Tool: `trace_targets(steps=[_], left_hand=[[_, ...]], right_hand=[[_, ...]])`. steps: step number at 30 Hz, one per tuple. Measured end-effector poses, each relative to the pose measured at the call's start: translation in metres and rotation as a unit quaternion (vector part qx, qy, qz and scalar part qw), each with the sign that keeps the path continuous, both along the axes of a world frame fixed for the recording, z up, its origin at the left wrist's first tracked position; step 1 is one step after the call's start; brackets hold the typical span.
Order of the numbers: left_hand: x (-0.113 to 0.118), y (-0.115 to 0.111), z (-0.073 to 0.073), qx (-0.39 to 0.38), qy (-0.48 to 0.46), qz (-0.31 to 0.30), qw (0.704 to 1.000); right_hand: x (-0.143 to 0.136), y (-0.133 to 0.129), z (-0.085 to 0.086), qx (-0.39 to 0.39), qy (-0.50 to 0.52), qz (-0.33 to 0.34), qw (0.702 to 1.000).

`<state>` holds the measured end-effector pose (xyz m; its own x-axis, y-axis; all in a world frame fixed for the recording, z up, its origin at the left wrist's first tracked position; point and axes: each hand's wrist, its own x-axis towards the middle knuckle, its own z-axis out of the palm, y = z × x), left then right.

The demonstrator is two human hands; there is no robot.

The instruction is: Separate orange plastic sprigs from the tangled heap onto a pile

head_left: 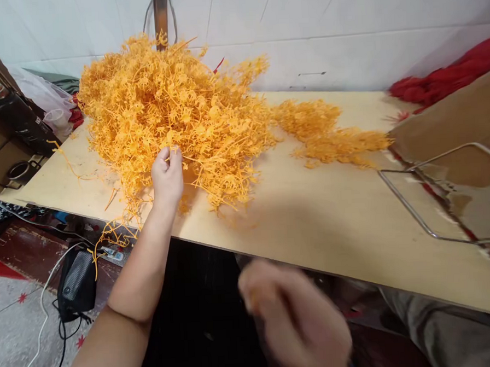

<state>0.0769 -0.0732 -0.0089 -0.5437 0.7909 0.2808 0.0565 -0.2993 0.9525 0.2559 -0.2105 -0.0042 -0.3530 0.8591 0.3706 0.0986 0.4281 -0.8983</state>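
Note:
A big heap of orange artificial flower sprigs (pixel 183 110) lies on the pale wooden table. My left hand (pixel 167 174) reaches to the heap's front edge, its thumb and fingers pinched on an orange sprig there. Near the table's front edge, low in the view, is my right hand (pixel 295 318), blurred by motion. Its fingers are curled closed, and a hint of orange shows at them, but what they hold is too smeared to make out. Smaller orange sprigs (pixel 333 140) lie apart from the heap, to its right.
At the table's right stands a cardboard box (pixel 463 117), with a bent metal wire frame (pixel 410 207) beside it and red material (pixel 448 74) behind. A dark bottle (pixel 19 113) and a tape roll (pixel 20 172) are at the left. Cables and a black speaker-like box (pixel 75 283) hang below.

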Motion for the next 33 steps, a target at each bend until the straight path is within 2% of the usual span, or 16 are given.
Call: trace_targets(steps=[2,4,6,8,11,14,18,23,28,31,33], left_hand=[[0.005,-0.012,0.006,-0.001,0.011,-0.045,0.999],[0.009,-0.024,0.008,-0.005,0.029,-0.075,0.997],[0.012,-0.034,0.008,-0.008,0.048,-0.091,0.995],[0.014,-0.04,0.007,-0.006,0.065,-0.103,0.993],[0.015,-0.044,0.005,0.001,0.075,-0.126,0.989],[0.016,-0.045,0.004,0.008,0.08,-0.15,0.985],[0.014,-0.047,0.002,0.011,0.088,-0.161,0.983],[0.012,-0.047,-0.002,0.007,0.108,-0.131,0.985],[0.008,-0.032,-0.012,-0.005,0.169,-0.057,0.984],[-0.005,-0.018,-0.014,-0.043,0.089,0.044,0.994],[-0.013,-0.014,-0.009,-0.044,0.036,0.066,0.996]], right_hand=[[0.001,0.023,-0.001,-0.079,0.083,-0.029,0.993],[-0.001,0.046,-0.003,-0.171,0.168,-0.031,0.971],[-0.006,0.062,-0.003,-0.216,0.193,-0.019,0.957],[-0.012,0.073,-0.002,-0.207,0.167,-0.032,0.963],[-0.02,0.086,-0.001,-0.149,0.075,-0.094,0.982],[-0.024,0.099,-0.002,-0.103,-0.007,-0.138,0.985],[-0.025,0.109,-0.005,-0.087,-0.022,-0.143,0.986],[-0.026,0.1,-0.005,0.034,-0.058,-0.098,0.993],[-0.026,0.068,-0.007,0.142,-0.103,-0.049,0.983],[-0.022,0.042,-0.003,0.161,-0.097,0.044,0.981],[-0.018,0.032,-0.001,0.129,-0.085,0.106,0.982]])
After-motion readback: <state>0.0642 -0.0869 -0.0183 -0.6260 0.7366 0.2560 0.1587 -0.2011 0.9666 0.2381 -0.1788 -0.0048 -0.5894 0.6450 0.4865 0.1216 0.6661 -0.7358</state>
